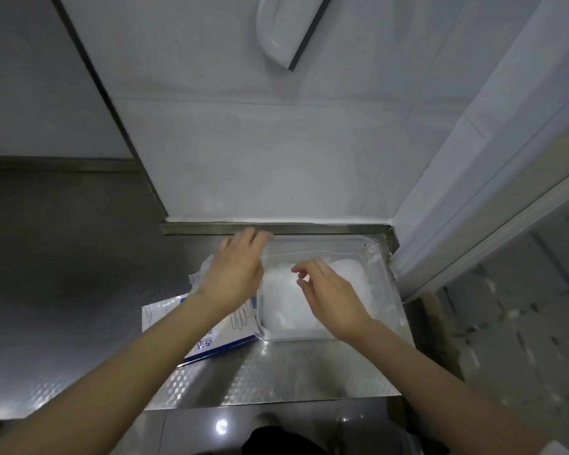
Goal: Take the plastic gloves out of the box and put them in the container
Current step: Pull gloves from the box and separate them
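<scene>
A clear plastic container (pixel 383 277) stands on the steel counter against the back ledge. A heap of thin whitish plastic gloves (pixel 283 300) lies inside it. Left of it lies the glove box (pixel 217 339), white and blue with a glove outline printed on it, and some crumpled plastic (pixel 199 274) sticks out behind my left wrist. My left hand (pixel 234 274) reaches over the box with straight fingers at the container's far left rim. My right hand (pixel 329 297) hovers over the gloves, fingers loosely curled with thumb and forefinger close together; whether they pinch any film is unclear.
The patterned steel counter (pixel 276 372) ends in a front edge close to me. A raised steel ledge (pixel 276 228) and white wall stand behind the container. A wall corner with a metal frame (pixel 473 231) rises on the right. A darker steel surface (pixel 63 257) extends to the left.
</scene>
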`<state>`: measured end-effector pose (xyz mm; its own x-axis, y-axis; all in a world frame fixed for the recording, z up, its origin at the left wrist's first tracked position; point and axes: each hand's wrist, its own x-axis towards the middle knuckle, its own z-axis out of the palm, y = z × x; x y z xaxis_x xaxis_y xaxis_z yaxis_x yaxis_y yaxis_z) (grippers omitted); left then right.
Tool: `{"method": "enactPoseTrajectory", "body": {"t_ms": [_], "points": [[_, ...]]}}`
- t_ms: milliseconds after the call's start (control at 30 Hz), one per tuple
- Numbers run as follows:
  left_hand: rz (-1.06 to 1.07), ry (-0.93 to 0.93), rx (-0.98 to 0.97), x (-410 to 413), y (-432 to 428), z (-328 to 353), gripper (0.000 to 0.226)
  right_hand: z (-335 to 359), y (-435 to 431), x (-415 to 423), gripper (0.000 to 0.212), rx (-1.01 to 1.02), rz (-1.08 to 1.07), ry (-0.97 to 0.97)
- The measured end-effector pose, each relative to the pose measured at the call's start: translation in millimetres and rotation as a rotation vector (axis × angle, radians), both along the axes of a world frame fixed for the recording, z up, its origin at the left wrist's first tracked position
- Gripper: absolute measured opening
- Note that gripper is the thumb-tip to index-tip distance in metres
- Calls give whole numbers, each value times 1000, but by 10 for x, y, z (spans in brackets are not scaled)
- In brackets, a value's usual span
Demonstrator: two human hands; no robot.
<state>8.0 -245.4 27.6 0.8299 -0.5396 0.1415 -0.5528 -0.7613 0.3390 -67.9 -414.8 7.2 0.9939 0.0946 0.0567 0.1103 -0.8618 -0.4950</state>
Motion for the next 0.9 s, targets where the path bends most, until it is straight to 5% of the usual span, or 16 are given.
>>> {"method": "enactPoseTrajectory", "body": {"t_ms": [200,400,600,700,900], "points": [[322,141,16,43,768,-209,48,-40,698,65,40,152,191,75],[262,555,279,-172,1089,-606,66,-112,1131,339,61,113,184,214],[214,477,332,-286,1130,-736,77,-162,1227,534,48,84,106,379],[219,470,313,-307,1135,-757,76,-212,1301,539,13,-51,117,355],[247,440,278,-336,1161,-804,72,-69,1206,540,15,29,21,246]]}}
